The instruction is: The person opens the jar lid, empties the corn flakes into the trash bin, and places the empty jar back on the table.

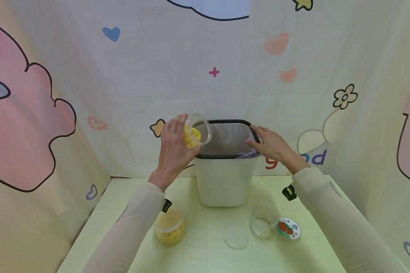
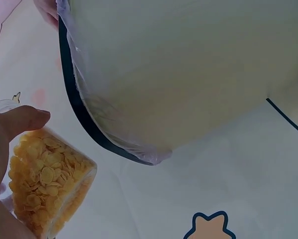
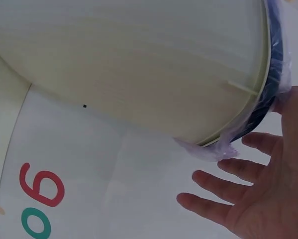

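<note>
At 9 o'clock of the bin (image 1: 225, 184), the left hand (image 1: 173, 146) grips a tilted jar (image 1: 197, 131) of flakes (image 2: 47, 177). At 3 o'clock, the right hand (image 1: 273, 146) touches the rim (image 1: 222, 156), fingers (image 3: 221, 187) straight and spread. A second jar (image 1: 171, 232) stands at 7 o'clock.

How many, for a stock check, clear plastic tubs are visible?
3: tilted tub in the left hand; yellow-flake tub, left, and empty tub, right, on the pale-green table.

Floor of bin (image 1: 225, 182) hidden from sight; lettering on printed lid (image 1: 288, 229) too small to read.
</note>
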`<state>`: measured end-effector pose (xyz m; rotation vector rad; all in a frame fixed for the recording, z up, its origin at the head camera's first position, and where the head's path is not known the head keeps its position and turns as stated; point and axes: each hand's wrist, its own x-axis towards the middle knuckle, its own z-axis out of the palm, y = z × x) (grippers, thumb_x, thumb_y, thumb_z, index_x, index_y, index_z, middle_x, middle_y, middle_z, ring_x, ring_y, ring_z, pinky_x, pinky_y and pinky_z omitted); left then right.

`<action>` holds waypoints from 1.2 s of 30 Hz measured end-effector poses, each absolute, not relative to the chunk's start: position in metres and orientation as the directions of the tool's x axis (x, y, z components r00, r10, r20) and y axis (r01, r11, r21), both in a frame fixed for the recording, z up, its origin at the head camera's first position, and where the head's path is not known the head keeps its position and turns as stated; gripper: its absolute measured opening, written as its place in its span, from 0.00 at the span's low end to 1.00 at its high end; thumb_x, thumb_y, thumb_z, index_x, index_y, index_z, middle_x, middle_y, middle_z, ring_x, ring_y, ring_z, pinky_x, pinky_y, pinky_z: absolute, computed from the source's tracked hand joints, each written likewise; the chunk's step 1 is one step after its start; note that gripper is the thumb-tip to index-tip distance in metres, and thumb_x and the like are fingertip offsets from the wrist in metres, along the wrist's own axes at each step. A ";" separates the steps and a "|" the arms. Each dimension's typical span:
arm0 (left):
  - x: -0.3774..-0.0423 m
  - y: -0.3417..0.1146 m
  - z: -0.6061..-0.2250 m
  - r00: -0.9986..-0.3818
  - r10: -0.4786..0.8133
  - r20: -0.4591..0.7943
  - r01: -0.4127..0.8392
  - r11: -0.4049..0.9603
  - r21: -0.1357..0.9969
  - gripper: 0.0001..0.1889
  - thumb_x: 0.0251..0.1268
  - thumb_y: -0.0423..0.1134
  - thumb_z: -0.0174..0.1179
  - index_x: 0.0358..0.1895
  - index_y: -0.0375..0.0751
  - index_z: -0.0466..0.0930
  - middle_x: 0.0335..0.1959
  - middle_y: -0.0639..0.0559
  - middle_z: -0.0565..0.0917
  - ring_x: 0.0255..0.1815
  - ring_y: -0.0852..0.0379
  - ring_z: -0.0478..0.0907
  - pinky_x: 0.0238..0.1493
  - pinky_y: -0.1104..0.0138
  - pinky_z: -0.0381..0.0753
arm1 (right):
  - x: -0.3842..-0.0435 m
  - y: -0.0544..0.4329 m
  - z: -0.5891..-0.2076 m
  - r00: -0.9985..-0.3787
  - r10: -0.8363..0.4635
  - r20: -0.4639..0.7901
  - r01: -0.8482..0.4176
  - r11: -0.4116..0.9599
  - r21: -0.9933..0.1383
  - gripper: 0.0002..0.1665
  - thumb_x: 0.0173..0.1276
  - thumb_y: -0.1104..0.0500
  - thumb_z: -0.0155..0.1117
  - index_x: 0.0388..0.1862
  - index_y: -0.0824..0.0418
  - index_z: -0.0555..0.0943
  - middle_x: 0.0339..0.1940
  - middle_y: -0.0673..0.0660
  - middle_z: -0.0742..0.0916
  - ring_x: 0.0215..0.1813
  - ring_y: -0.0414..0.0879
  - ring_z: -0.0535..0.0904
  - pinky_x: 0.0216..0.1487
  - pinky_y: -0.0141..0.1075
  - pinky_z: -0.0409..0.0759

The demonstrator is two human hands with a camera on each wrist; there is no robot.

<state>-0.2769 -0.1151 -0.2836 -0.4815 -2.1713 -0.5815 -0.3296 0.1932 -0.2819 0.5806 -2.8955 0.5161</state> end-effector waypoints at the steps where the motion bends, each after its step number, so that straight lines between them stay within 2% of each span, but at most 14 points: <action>1: -0.278 -0.115 -0.284 -0.595 0.142 0.791 0.516 0.822 0.240 0.48 0.44 0.41 0.75 0.71 0.42 0.59 0.67 0.43 0.69 0.66 0.42 0.63 0.68 0.47 0.64 | -0.331 0.193 -0.283 -0.918 -0.343 0.201 -0.392 0.864 -0.316 0.41 0.76 0.42 0.48 0.80 0.60 0.53 0.78 0.69 0.61 0.77 0.68 0.57 0.73 0.63 0.58; 5: -0.282 -0.116 -0.283 -0.600 0.142 0.787 0.507 0.829 0.237 0.48 0.44 0.42 0.75 0.71 0.42 0.58 0.67 0.43 0.68 0.66 0.42 0.63 0.68 0.48 0.64 | -0.335 0.195 -0.284 -0.934 -0.310 0.175 -0.354 0.860 -0.368 0.41 0.76 0.43 0.49 0.79 0.61 0.54 0.77 0.68 0.65 0.76 0.66 0.59 0.73 0.61 0.60; 10: -0.284 -0.116 -0.282 -0.608 0.137 0.782 0.504 0.828 0.246 0.47 0.45 0.42 0.74 0.71 0.42 0.58 0.67 0.43 0.68 0.67 0.43 0.63 0.68 0.48 0.65 | -0.338 0.196 -0.286 -0.951 -0.272 0.147 -0.308 0.864 -0.399 0.39 0.76 0.45 0.49 0.78 0.61 0.56 0.71 0.71 0.71 0.72 0.67 0.66 0.69 0.61 0.67; 16: -0.287 -0.115 -0.282 -0.613 0.145 0.777 0.502 0.831 0.241 0.47 0.45 0.43 0.74 0.71 0.42 0.58 0.67 0.44 0.68 0.67 0.43 0.63 0.69 0.48 0.64 | -0.339 0.194 -0.289 -0.951 -0.267 0.155 -0.308 0.854 -0.420 0.36 0.76 0.49 0.48 0.77 0.64 0.58 0.70 0.72 0.72 0.65 0.65 0.72 0.63 0.58 0.73; 17: -0.288 -0.114 -0.282 -0.612 0.147 0.777 0.501 0.832 0.237 0.47 0.45 0.43 0.74 0.71 0.42 0.59 0.67 0.44 0.68 0.67 0.43 0.63 0.69 0.48 0.64 | -0.339 0.194 -0.290 -0.951 -0.265 0.159 -0.308 0.852 -0.424 0.35 0.76 0.50 0.48 0.77 0.65 0.58 0.70 0.72 0.72 0.61 0.63 0.74 0.59 0.55 0.75; 19: -0.290 -0.114 -0.281 -0.608 0.153 0.779 0.502 0.835 0.227 0.47 0.45 0.43 0.74 0.71 0.42 0.58 0.67 0.44 0.68 0.66 0.43 0.63 0.69 0.48 0.64 | -0.340 0.193 -0.292 -0.952 -0.259 0.163 -0.305 0.845 -0.440 0.35 0.76 0.52 0.47 0.77 0.64 0.58 0.68 0.71 0.75 0.45 0.58 0.78 0.46 0.48 0.77; 20: -0.290 -0.114 -0.281 -0.605 0.158 0.781 0.503 0.835 0.221 0.47 0.45 0.43 0.74 0.71 0.42 0.58 0.67 0.44 0.68 0.66 0.43 0.63 0.69 0.48 0.63 | -0.340 0.193 -0.292 -0.952 -0.256 0.166 -0.304 0.841 -0.447 0.34 0.75 0.54 0.47 0.77 0.64 0.58 0.67 0.71 0.75 0.37 0.54 0.76 0.40 0.44 0.75; 21: -0.291 -0.114 -0.280 -0.602 0.162 0.782 0.505 0.836 0.215 0.47 0.45 0.43 0.74 0.71 0.42 0.58 0.67 0.44 0.68 0.66 0.43 0.63 0.69 0.48 0.63 | -0.340 0.193 -0.293 -0.953 -0.254 0.167 -0.303 0.837 -0.455 0.34 0.75 0.55 0.47 0.77 0.64 0.58 0.65 0.70 0.77 0.30 0.50 0.73 0.34 0.41 0.73; 24: -0.292 -0.114 -0.278 -0.592 0.176 0.787 0.505 0.841 0.192 0.47 0.45 0.43 0.74 0.71 0.41 0.58 0.67 0.44 0.68 0.66 0.43 0.63 0.69 0.48 0.63 | -0.341 0.191 -0.293 -0.952 -0.251 0.173 -0.304 0.825 -0.477 0.35 0.73 0.58 0.45 0.77 0.64 0.58 0.60 0.69 0.78 0.19 0.44 0.61 0.25 0.36 0.65; 27: -0.294 -0.114 -0.276 -0.588 0.183 0.788 0.501 0.848 0.176 0.47 0.45 0.43 0.75 0.71 0.41 0.58 0.66 0.43 0.69 0.66 0.43 0.64 0.69 0.48 0.64 | -0.342 0.190 -0.294 -0.953 -0.248 0.173 -0.302 0.824 -0.479 0.35 0.72 0.58 0.45 0.77 0.64 0.58 0.63 0.69 0.77 0.21 0.44 0.62 0.24 0.35 0.64; 29: -0.295 -0.113 -0.275 -0.588 0.188 0.787 0.497 0.851 0.168 0.47 0.45 0.44 0.75 0.70 0.41 0.59 0.66 0.43 0.69 0.66 0.43 0.64 0.69 0.48 0.64 | -0.341 0.190 -0.294 -0.955 -0.244 0.171 -0.297 0.825 -0.482 0.35 0.72 0.58 0.44 0.77 0.64 0.58 0.65 0.69 0.75 0.25 0.47 0.67 0.25 0.35 0.65; 33: -0.297 -0.111 -0.273 -0.590 0.201 0.782 0.499 0.852 0.158 0.47 0.44 0.43 0.75 0.70 0.41 0.59 0.67 0.43 0.69 0.67 0.43 0.64 0.71 0.48 0.62 | -0.339 0.190 -0.295 -0.957 -0.234 0.173 -0.290 0.822 -0.490 0.35 0.72 0.59 0.44 0.77 0.65 0.58 0.69 0.70 0.73 0.38 0.54 0.73 0.29 0.36 0.67; 36: -0.299 -0.109 -0.272 -0.588 0.217 0.779 0.503 0.853 0.142 0.47 0.45 0.42 0.75 0.71 0.41 0.59 0.68 0.44 0.69 0.68 0.43 0.64 0.73 0.48 0.60 | -0.337 0.189 -0.294 -0.954 -0.234 0.187 -0.297 0.820 -0.489 0.35 0.72 0.59 0.44 0.76 0.66 0.58 0.69 0.71 0.73 0.38 0.54 0.73 0.29 0.36 0.67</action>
